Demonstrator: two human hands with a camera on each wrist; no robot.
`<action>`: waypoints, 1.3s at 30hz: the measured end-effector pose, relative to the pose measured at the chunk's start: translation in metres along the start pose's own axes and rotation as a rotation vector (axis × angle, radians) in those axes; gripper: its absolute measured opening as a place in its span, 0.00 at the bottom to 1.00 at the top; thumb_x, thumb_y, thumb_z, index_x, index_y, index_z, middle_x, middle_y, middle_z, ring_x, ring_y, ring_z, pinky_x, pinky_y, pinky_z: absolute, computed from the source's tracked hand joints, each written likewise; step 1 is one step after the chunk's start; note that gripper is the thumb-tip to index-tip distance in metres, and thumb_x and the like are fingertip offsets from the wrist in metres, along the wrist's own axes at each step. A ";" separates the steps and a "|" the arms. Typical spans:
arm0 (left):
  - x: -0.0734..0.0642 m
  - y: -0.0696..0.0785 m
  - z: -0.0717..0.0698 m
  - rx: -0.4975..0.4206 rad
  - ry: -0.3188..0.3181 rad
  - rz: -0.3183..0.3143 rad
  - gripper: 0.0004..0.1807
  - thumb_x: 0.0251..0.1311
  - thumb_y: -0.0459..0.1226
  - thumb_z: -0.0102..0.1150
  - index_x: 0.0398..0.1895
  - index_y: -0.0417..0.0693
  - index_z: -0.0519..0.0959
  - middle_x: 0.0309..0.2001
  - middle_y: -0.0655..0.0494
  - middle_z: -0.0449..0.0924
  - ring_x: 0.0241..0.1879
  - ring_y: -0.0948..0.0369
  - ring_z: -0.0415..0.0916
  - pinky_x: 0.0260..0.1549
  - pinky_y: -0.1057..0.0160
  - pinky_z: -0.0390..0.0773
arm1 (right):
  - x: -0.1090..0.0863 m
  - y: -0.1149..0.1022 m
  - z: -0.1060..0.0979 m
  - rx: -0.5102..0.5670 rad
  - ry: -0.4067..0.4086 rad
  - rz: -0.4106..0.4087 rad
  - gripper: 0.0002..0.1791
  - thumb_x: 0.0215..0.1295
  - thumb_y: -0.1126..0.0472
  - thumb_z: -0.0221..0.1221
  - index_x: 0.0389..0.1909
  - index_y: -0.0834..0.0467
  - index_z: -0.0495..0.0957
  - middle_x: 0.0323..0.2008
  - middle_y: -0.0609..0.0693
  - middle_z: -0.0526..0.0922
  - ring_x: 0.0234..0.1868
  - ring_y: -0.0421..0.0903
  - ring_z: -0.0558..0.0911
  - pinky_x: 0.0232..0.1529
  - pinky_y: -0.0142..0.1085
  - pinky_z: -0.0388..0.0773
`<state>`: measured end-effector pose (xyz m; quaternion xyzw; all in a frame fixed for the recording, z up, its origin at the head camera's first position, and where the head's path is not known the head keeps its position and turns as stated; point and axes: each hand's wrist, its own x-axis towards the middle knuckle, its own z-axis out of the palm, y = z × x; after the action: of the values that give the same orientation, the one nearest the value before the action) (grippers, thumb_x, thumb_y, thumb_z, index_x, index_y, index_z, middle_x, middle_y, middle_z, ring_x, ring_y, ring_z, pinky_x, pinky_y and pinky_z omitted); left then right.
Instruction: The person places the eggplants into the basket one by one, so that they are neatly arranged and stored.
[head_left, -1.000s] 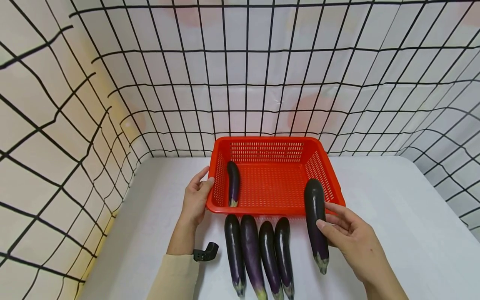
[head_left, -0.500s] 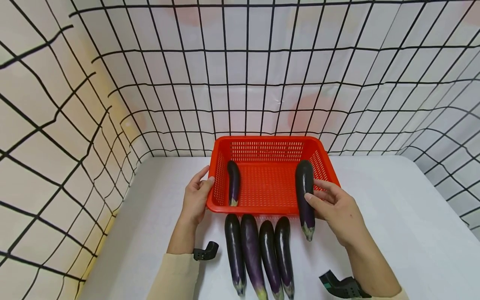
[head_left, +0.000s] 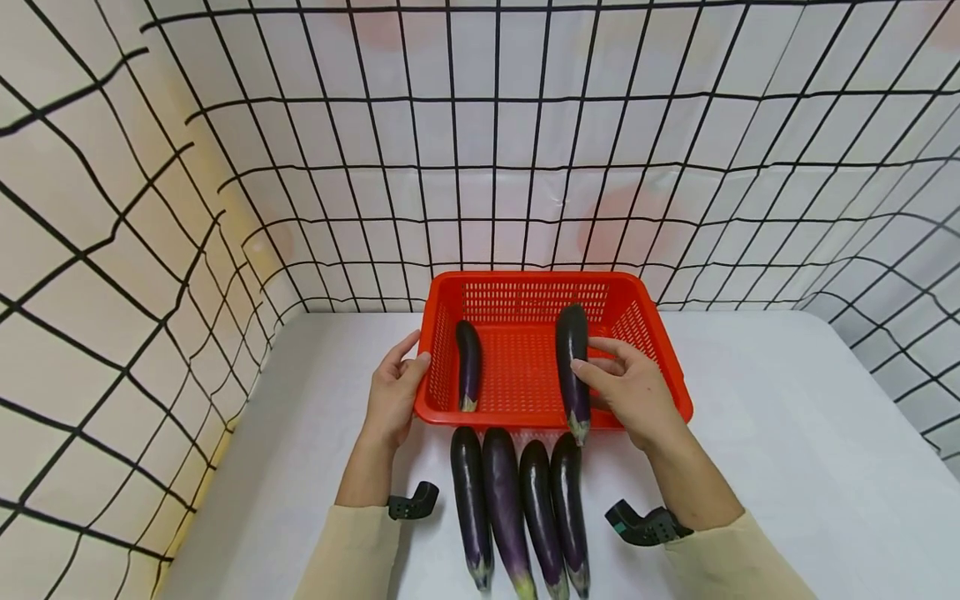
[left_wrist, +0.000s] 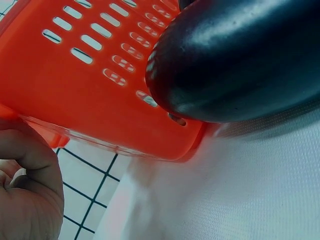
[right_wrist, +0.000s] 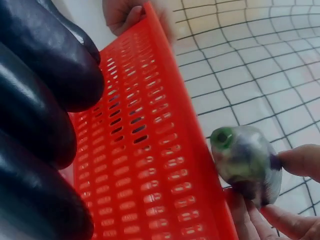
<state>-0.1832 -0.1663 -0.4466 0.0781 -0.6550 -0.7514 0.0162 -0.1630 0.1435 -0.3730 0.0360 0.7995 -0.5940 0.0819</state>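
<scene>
My right hand (head_left: 633,392) pinches a dark purple eggplant (head_left: 573,354) between thumb and fingers. In the head view it overlaps the right-middle of the red basket (head_left: 663,375), its stem end toward me across the front rim. The right wrist view shows that eggplant's stem end (right_wrist: 240,155) just beyond the basket rim. My left hand (head_left: 393,392) grips the basket's left rim, thumb on top; the left wrist view shows its curled fingers (left_wrist: 30,170) at the rim. Another eggplant (head_left: 468,362) lies inside along the left wall. Several eggplants (head_left: 504,508) lie side by side before the basket.
The basket stands on a white table (head_left: 772,433). Behind and at both sides rise white walls with a black grid (head_left: 555,167). Each wrist wears a black camera mount, the left one (head_left: 414,502) near the row of eggplants and the right one (head_left: 647,525) lower right.
My right hand has carried its eggplant left and away from me, from the basket's front right corner to over its right-middle. The left hand and the other eggplants stay in place.
</scene>
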 end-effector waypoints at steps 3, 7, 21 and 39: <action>0.000 0.002 0.000 0.003 0.002 0.003 0.26 0.73 0.41 0.57 0.73 0.61 0.70 0.40 0.41 0.76 0.33 0.55 0.79 0.35 0.61 0.88 | 0.009 -0.004 0.006 0.002 -0.021 0.017 0.36 0.70 0.47 0.63 0.74 0.54 0.65 0.61 0.65 0.80 0.44 0.47 0.90 0.50 0.45 0.88; 0.000 0.002 0.000 0.013 0.004 0.001 0.26 0.73 0.42 0.57 0.73 0.63 0.70 0.40 0.41 0.77 0.34 0.53 0.81 0.38 0.58 0.89 | 0.022 -0.012 0.013 0.030 -0.042 0.028 0.35 0.71 0.49 0.63 0.74 0.54 0.64 0.59 0.65 0.82 0.45 0.49 0.90 0.52 0.47 0.87; -0.002 0.001 -0.001 0.005 -0.002 0.000 0.26 0.73 0.42 0.57 0.73 0.63 0.70 0.37 0.46 0.77 0.33 0.53 0.81 0.39 0.57 0.89 | 0.057 -0.017 0.054 0.059 -0.054 0.136 0.33 0.70 0.54 0.64 0.73 0.56 0.66 0.55 0.63 0.84 0.45 0.49 0.88 0.49 0.46 0.88; 0.001 0.000 0.000 0.017 0.007 -0.003 0.25 0.73 0.43 0.57 0.72 0.64 0.71 0.39 0.41 0.77 0.35 0.50 0.83 0.43 0.52 0.89 | 0.083 -0.013 0.092 -0.019 -0.114 0.190 0.33 0.69 0.60 0.64 0.72 0.58 0.64 0.56 0.64 0.83 0.55 0.57 0.86 0.49 0.49 0.88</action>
<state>-0.1846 -0.1665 -0.4470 0.0818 -0.6614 -0.7454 0.0168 -0.2382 0.0481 -0.4008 0.0770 0.7921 -0.5770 0.1834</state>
